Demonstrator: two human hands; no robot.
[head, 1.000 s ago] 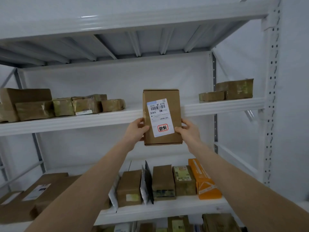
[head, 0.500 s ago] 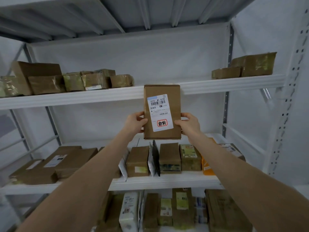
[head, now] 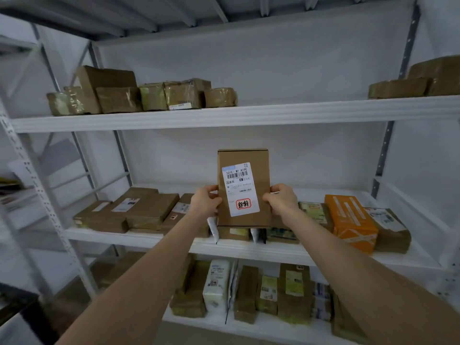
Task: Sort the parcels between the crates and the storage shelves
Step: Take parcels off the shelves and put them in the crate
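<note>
1. Holding upright, in the air, a brown rectangular cardboard parcel [head: 261, 168], in front of the white metal storage shelves [head: 37, 185], at the level of the gap between the upper board [head: 249, 113] and the middle board [head: 249, 247]; touching neither board.
2. On the front face of the parcel, turned to the camera, a white shipping label [head: 240, 180] with a barcode on top and a red-framed stamp [head: 243, 203] near its lower edge.
3. Gripping the left edge of the parcel with the left hand [head: 205, 201]: fingers [head: 214, 195] curled around that edge, thumb to the front.
4. Gripping the right edge with the right hand [head: 281, 200] in the same way: fingers [head: 273, 192] bent tightly around the cardboard. Both forearms stretched forward and up.
5. Just under and behind the parcel, on the middle board, a row of small brown packages [head: 281, 235], mostly hidden by the parcel and the hands.
6. Further right on the same board, an orange cardboard box [head: 351, 220], and just beside it a brown package with a white label [head: 388, 227].
7. At the left of this board, flat brown cartons [head: 149, 210] lying in a low pile.
8. On the upper board, tape-wrapped brown packets [head: 149, 95] at the left, and two more brown boxes [head: 410, 83] at the far right.
9. On the lower board [head: 249, 327], upright brown packages and one white soft pouch [head: 216, 285] between them.
</note>
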